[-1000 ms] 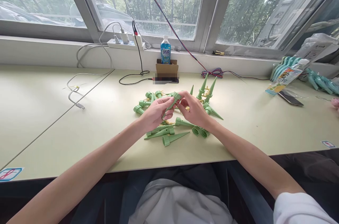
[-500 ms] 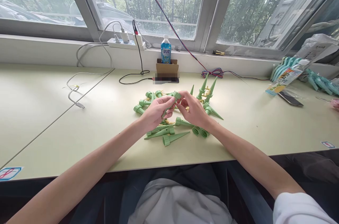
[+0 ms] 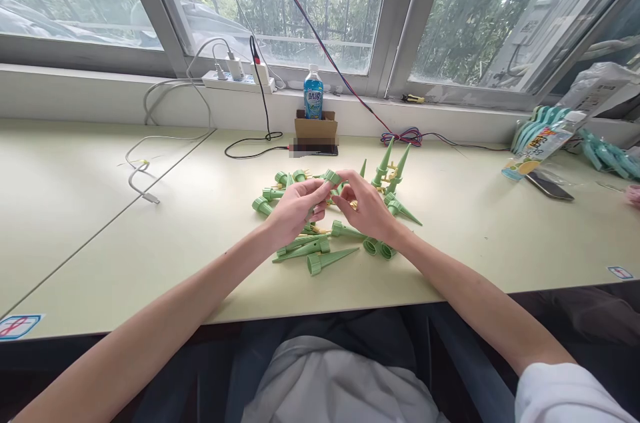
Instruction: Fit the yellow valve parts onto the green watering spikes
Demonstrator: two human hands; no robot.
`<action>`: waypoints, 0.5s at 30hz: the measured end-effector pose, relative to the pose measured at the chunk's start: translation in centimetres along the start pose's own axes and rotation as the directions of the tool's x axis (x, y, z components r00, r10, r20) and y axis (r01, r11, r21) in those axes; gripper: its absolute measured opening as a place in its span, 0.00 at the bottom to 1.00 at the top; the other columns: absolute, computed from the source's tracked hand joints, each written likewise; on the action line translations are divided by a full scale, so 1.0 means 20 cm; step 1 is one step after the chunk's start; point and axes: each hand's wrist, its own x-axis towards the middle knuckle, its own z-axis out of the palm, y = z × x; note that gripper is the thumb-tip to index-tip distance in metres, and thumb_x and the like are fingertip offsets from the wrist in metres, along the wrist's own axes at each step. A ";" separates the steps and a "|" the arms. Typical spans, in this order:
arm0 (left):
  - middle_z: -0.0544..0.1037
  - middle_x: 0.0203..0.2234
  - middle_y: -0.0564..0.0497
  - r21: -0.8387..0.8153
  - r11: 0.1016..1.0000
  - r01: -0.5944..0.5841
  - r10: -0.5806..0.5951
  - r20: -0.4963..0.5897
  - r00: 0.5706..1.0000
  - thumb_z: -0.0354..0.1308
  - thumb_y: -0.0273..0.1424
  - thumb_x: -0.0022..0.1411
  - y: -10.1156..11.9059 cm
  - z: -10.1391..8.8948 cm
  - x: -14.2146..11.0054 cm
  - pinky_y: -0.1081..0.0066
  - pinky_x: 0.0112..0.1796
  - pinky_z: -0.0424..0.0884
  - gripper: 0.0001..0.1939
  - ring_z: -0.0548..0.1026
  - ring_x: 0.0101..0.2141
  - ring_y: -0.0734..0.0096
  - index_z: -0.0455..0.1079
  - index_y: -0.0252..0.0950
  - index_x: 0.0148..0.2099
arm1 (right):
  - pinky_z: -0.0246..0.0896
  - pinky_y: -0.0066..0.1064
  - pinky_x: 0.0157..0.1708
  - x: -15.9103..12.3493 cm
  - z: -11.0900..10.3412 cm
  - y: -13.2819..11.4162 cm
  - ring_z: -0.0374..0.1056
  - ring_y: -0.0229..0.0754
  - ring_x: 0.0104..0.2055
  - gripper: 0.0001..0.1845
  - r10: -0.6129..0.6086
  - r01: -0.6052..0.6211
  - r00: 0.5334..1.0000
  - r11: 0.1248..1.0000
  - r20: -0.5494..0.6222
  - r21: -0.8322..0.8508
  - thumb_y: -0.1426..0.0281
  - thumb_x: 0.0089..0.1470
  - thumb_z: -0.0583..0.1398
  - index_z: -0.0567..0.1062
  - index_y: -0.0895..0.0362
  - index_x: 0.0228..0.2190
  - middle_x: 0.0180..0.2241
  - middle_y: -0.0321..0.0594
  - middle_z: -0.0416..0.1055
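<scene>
My left hand (image 3: 296,208) is closed around a green plastic plant watering spike (image 3: 331,177), its ribbed cap showing above the thumb. Most of that spike's shaft is hidden by my fingers. Against the cap's right side, my right hand (image 3: 364,205) has its fingers bent, gripping the same spike; whether a small part is also pinched there cannot be seen. More green spikes lie about my hands, among them one with an open cap (image 3: 314,264) in front. Two spikes with yellow valves (image 3: 391,173) stand upright behind my right hand.
A blue-labelled bottle (image 3: 313,95) stands in a small cardboard box (image 3: 323,126) by the window. At right, a drink bottle (image 3: 537,148) leans near a phone (image 3: 551,186). A white cable (image 3: 145,173) lies on the left; bundled red-blue wire (image 3: 404,137) lies behind the spikes.
The held spike has tipped a little in my left hand, so less of its shaft shows now. Both hands stay in nearly the same place, and the other spikes have not moved.
</scene>
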 end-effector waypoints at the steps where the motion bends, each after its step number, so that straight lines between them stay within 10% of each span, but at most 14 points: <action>1: 0.63 0.21 0.55 -0.006 1.000 0.004 -0.004 0.005 1.000 0.70 0.41 0.56 0.00 0.00 0.00 0.77 0.20 0.54 0.17 0.57 0.20 0.83 0.72 0.32 0.30 | 0.63 0.30 0.31 0.00 0.00 0.00 0.64 0.33 0.28 0.13 -0.001 0.001 1.000 1.000 0.001 -0.002 0.75 0.64 0.56 0.64 0.53 0.49 0.42 0.40 0.68; 15: 0.68 0.28 0.51 -0.094 0.995 0.036 -0.033 0.036 0.999 0.67 0.38 0.59 0.00 -0.01 0.00 0.78 0.20 0.58 0.14 0.59 0.22 0.82 0.76 0.31 0.35 | 0.66 0.32 0.35 0.00 -0.01 0.00 0.65 0.36 0.31 0.16 0.031 -0.032 0.999 1.000 0.038 0.001 0.72 0.64 0.57 0.63 0.52 0.52 0.38 0.38 0.68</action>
